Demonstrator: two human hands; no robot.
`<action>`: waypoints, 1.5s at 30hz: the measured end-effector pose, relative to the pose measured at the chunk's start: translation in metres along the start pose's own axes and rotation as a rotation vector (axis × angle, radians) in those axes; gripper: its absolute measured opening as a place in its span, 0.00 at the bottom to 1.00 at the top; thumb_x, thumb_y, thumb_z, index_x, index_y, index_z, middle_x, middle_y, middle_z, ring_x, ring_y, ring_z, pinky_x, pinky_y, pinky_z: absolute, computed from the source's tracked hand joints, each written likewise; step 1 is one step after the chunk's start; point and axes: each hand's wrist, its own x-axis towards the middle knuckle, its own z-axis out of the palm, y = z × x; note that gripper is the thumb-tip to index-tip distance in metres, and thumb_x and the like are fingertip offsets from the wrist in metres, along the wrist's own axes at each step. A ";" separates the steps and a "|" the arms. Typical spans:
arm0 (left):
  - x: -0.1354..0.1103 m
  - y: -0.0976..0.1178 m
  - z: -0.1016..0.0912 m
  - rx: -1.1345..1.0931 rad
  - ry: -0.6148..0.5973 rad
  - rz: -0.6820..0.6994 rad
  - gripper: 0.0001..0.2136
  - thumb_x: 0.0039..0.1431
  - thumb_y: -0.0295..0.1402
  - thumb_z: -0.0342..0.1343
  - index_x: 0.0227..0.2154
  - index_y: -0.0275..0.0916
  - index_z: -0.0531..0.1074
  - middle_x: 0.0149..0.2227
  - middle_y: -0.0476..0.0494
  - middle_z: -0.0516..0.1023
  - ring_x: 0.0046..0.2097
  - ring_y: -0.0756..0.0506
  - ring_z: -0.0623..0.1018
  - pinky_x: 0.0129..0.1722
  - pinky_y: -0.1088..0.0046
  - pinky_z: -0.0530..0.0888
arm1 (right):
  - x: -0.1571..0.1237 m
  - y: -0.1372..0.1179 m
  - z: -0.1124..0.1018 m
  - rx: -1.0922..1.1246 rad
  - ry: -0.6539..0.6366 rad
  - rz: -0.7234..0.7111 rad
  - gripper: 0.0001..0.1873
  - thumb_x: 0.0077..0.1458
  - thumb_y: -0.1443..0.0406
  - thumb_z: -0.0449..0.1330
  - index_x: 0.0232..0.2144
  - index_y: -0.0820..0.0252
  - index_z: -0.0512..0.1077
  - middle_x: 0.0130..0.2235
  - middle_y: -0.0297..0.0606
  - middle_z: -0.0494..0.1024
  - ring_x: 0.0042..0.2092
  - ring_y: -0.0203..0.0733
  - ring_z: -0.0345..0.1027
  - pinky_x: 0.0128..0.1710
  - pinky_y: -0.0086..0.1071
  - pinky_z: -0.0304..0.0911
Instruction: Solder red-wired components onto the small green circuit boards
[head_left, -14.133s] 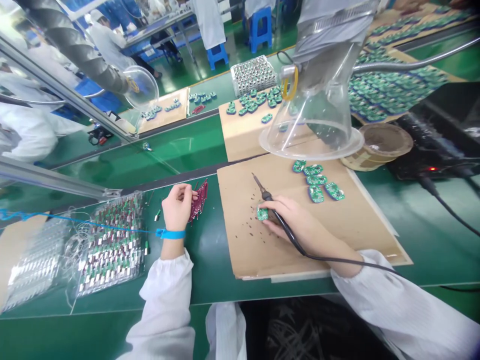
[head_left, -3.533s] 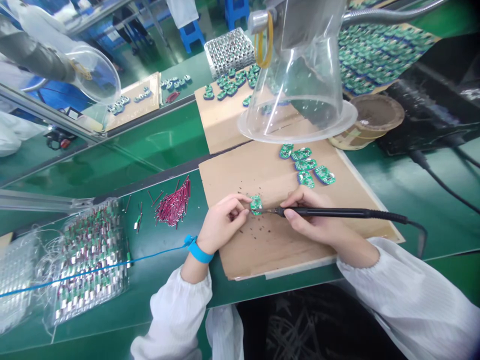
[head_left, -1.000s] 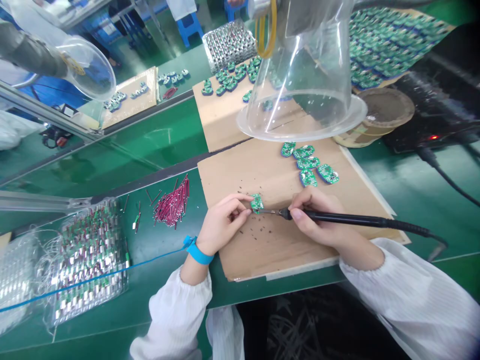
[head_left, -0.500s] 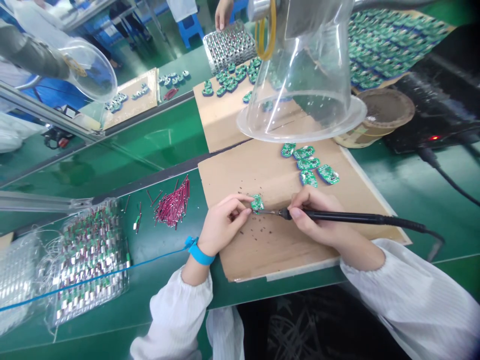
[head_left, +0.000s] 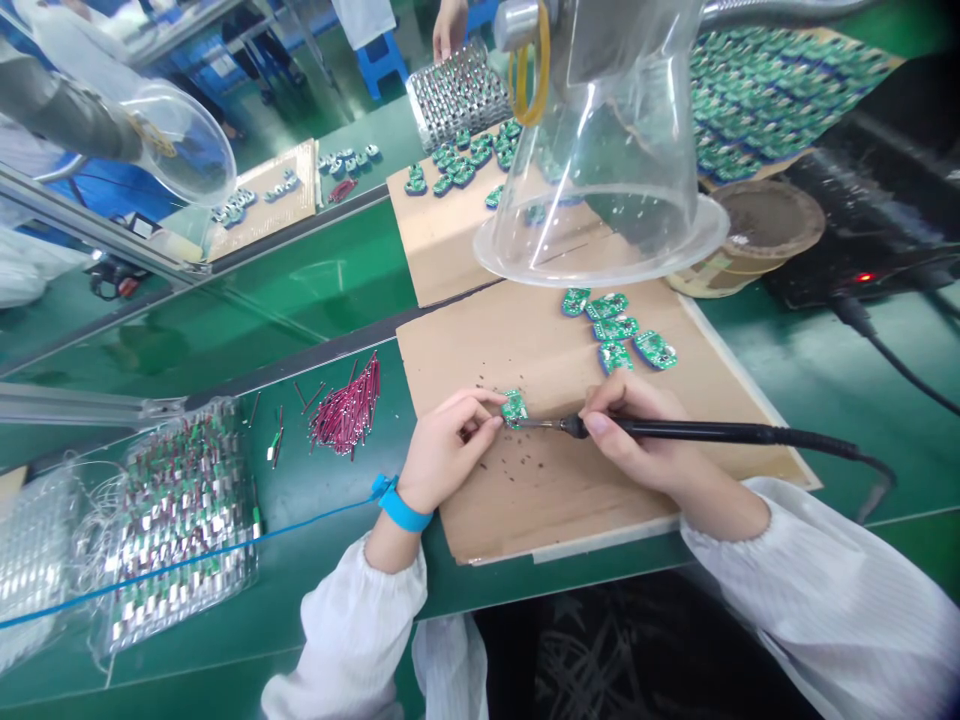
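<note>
My left hand (head_left: 454,450) pinches a small green circuit board (head_left: 514,408) between thumb and fingertips, just above a brown cardboard sheet (head_left: 480,520). My right hand (head_left: 634,430) grips a black soldering iron (head_left: 697,432) like a pen. Its metal tip reaches the board's lower edge. A blue wrist strap (head_left: 401,515) circles my left wrist. Several finished green boards (head_left: 615,330) lie at the sheet's far edge, and dark specks of solder dot the cardboard around my hands.
A clear fume funnel (head_left: 600,230) hangs over the sheet's far edge, beside a round solder tin (head_left: 765,230). Red-sleeved wires (head_left: 346,420) and a clear tray of components (head_left: 180,530) are on my left. A co-worker's hand (head_left: 450,30) rests beyond a metal rack (head_left: 454,95).
My hands and the iron have barely moved over the last second. A co-worker's hand has come into view at the top, behind the metal rack.
</note>
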 end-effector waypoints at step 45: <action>-0.002 -0.002 -0.001 -0.038 -0.037 -0.001 0.09 0.67 0.28 0.57 0.29 0.39 0.69 0.54 0.45 0.79 0.29 0.53 0.71 0.33 0.72 0.71 | 0.004 -0.003 0.001 0.009 -0.015 0.017 0.09 0.65 0.61 0.61 0.32 0.54 0.67 0.25 0.30 0.70 0.23 0.34 0.62 0.23 0.31 0.57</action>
